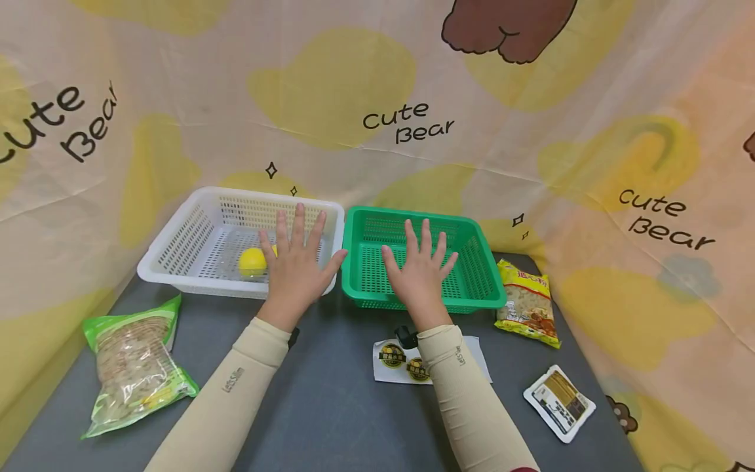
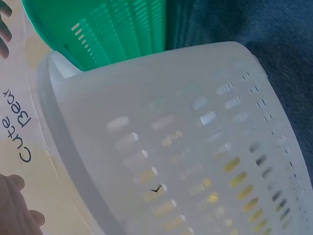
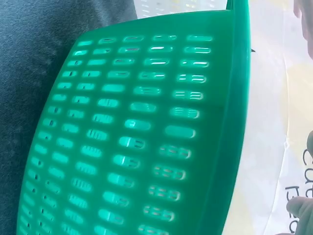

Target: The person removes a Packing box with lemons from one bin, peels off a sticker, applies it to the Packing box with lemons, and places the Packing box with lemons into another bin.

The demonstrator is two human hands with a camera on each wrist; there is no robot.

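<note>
Fingers spread and holding nothing, my left hand [image 1: 297,269] overlaps the right part of a white plastic basket [image 1: 171,278] in the head view. Inside that basket lies a yellow ball-like thing [image 1: 252,261], with more yellow partly hidden behind my fingers. My right hand [image 1: 420,275], also spread and bare of any object, overlaps a green plastic basket [image 1: 483,262]. The left wrist view shows the white basket's slotted wall [image 2: 146,98] close up, some yellow showing through its slots. In the right wrist view the green basket's slotted wall [image 3: 112,122] fills the middle.
A clear and green bag of round, thin pieces [image 1: 132,367] lies at the left. On the right are a yellow snack-like packet [image 1: 525,303] and a small white packet [image 1: 559,403]. A sheet with round labels [image 1: 392,360] lies under my right forearm. A printed cloth [image 1: 330,85] hangs behind the baskets.
</note>
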